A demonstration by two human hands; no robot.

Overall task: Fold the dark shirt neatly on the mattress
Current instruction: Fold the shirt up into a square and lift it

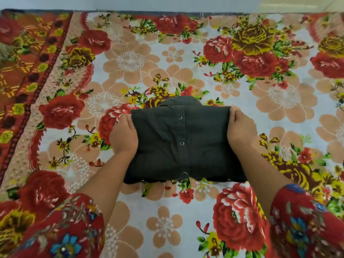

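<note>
Dark shirt [182,142] folded on mattress [167,62]; left hand [123,135], right hand [242,131] grip side edges, fingers curled under.

1. The fingertips of the left hand [123,135] and right hand [242,131] are hidden beneath the side edges of the dark shirt [167,142].
2. The shirt's sleeves are concealed within its folds.
3. The floral bedsheet [167,53] is cut off at left, right and bottom.
4. Its far-left corner is blurred.
</note>
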